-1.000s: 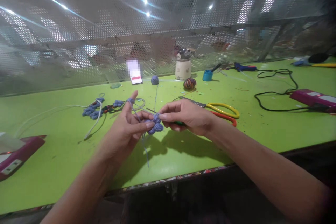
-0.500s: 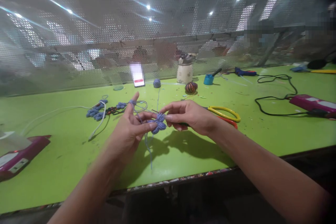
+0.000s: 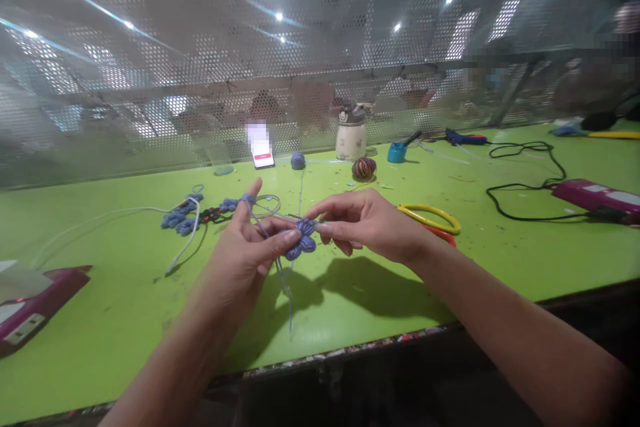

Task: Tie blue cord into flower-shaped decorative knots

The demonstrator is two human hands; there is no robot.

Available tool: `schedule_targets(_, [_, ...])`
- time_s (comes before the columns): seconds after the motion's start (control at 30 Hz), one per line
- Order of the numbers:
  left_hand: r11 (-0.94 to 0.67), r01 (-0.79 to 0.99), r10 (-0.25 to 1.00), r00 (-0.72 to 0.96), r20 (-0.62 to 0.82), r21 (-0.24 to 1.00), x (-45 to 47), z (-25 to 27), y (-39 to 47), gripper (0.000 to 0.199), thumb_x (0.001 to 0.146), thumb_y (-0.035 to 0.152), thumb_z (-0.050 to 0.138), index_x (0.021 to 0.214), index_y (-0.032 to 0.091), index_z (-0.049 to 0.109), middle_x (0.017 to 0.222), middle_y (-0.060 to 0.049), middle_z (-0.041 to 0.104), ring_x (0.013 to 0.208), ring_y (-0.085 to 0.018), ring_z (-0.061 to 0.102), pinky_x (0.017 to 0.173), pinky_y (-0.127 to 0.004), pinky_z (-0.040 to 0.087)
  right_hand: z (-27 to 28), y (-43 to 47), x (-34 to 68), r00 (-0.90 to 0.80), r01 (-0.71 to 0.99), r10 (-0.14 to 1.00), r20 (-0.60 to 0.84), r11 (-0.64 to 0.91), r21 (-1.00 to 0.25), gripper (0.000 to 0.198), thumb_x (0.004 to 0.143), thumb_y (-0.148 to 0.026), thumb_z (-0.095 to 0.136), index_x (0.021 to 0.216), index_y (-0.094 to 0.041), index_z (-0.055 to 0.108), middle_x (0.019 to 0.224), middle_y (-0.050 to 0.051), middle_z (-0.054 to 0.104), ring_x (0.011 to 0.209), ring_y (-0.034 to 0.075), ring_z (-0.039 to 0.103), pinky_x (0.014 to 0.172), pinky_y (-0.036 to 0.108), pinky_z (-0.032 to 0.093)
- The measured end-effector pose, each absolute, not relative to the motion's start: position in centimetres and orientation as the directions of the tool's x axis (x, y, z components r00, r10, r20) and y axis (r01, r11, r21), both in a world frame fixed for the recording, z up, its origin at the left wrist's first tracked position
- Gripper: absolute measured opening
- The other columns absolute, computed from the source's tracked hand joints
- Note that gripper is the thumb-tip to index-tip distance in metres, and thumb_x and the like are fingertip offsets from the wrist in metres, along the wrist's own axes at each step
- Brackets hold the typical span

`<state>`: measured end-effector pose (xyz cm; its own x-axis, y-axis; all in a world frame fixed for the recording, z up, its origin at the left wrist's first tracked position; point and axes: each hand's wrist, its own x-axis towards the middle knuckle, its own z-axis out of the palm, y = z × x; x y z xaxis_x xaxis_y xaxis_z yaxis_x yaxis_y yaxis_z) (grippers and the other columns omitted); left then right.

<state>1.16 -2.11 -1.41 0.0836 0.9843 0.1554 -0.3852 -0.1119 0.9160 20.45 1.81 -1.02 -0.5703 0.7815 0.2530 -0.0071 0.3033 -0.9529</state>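
Observation:
My left hand [image 3: 245, 237] pinches a purple crocheted flower [image 3: 303, 243] between thumb and fingers, with purple yarn looped round its raised index finger. Closed at the flower's right edge, my right hand [image 3: 357, 223] grips a thin crochet hook [image 3: 293, 216]; only its tip shows past the petals, the rest being hidden by the fingers. A loose yarn tail [image 3: 289, 300] dangles below the flower. Behind the hands, a strand leads up to a small purple yarn ball [image 3: 298, 161].
Scissors [image 3: 430, 217] lie beyond my right wrist. Farther back stand a phone [image 3: 263, 155], a bottle [image 3: 351, 137], a multicoloured yarn ball [image 3: 364, 168] and a blue pot [image 3: 397, 153]. Crocheted pieces [image 3: 180, 217] and a white cable [image 3: 187, 247] lie left. Power strips [image 3: 595, 197] sit at both sides.
The flower has turned a little in my fingers, its petals facing more toward me. My right hand has shifted slightly right. Both hands keep their hold.

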Motion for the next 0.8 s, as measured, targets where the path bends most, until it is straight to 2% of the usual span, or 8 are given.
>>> schedule_targets(0.17, [-0.163, -0.382, 0.982, 0.027, 0.188, 0.91, 1.05, -1.64, -1.93, 0.11, 0.063, -0.003, 0.079, 0.153, 0.015, 0.018, 0.069, 0.002, 0.07, 0.069, -0.013, 0.067, 0.07, -0.021, 0.055, -0.86, 1.6, 20.49, -0.571, 0.037, 0.776, 0.269, 0.351, -0.936, 0.029, 0.081, -0.021, 0.067, 0.108, -0.014, 0.074, 0.062, -0.003, 0.057, 0.046, 0.006, 0.049, 0.045, 0.02, 0.04])
schedule_targets(0.33, [-0.244, -0.34, 0.969, -0.05, 0.242, 0.908, 1.11, -1.74, -1.79, 0.112, 0.06, -0.001, 0.081, 0.152, 0.014, 0.019, 0.065, 0.004, 0.068, 0.068, -0.014, 0.066, 0.066, -0.022, 0.053, -0.83, 1.34, 20.47, -0.591, 0.128, 0.763, 0.261, 0.408, -0.904, 0.035, 0.086, -0.018, 0.058, 0.118, -0.015, 0.071, 0.06, -0.004, 0.053, 0.044, 0.006, 0.041, 0.044, 0.02, 0.033])
schedule_targets(0.53, [-0.287, -0.329, 0.958, -0.11, 0.265, 0.9, 1.2, -1.73, -1.74, 0.114, 0.061, -0.002, 0.079, 0.153, 0.013, 0.014, 0.064, 0.004, 0.07, 0.064, -0.014, 0.065, 0.065, -0.023, 0.052, -0.51, 1.11, 20.67, -0.599, 0.294, 0.742, 0.301, 0.554, -0.779, 0.042, 0.088, -0.012, 0.053, 0.127, -0.017, 0.066, 0.06, -0.004, 0.049, 0.049, 0.007, 0.032, 0.046, 0.02, 0.027])
schedule_targets(0.7, [-0.335, -0.283, 0.942, -0.138, 0.307, 0.899, 1.43, -1.72, -1.96, 0.11, 0.062, 0.0, 0.079, 0.153, 0.016, 0.018, 0.065, 0.004, 0.069, 0.064, -0.014, 0.065, 0.066, -0.025, 0.053, -0.45, 1.02, 20.56, -0.602, 0.336, 0.713, 0.358, 0.634, -0.696, 0.042, 0.089, -0.012, 0.05, 0.128, -0.018, 0.065, 0.078, 0.001, 0.065, 0.056, 0.009, 0.041, 0.054, 0.022, 0.034])
schedule_targets(0.8, [-0.354, -0.248, 0.935, -0.129, 0.331, 0.902, 1.58, -1.8, -2.05, 0.109, 0.063, 0.002, 0.08, 0.153, 0.018, 0.019, 0.065, 0.004, 0.069, 0.066, -0.014, 0.065, 0.068, -0.025, 0.053, -0.75, 0.96, 20.25, -0.57, 0.32, 0.717, 0.401, 0.644, -0.695, 0.041, 0.089, -0.014, 0.051, 0.127, -0.017, 0.067, 0.072, 0.0, 0.062, 0.055, 0.009, 0.041, 0.054, 0.022, 0.033])
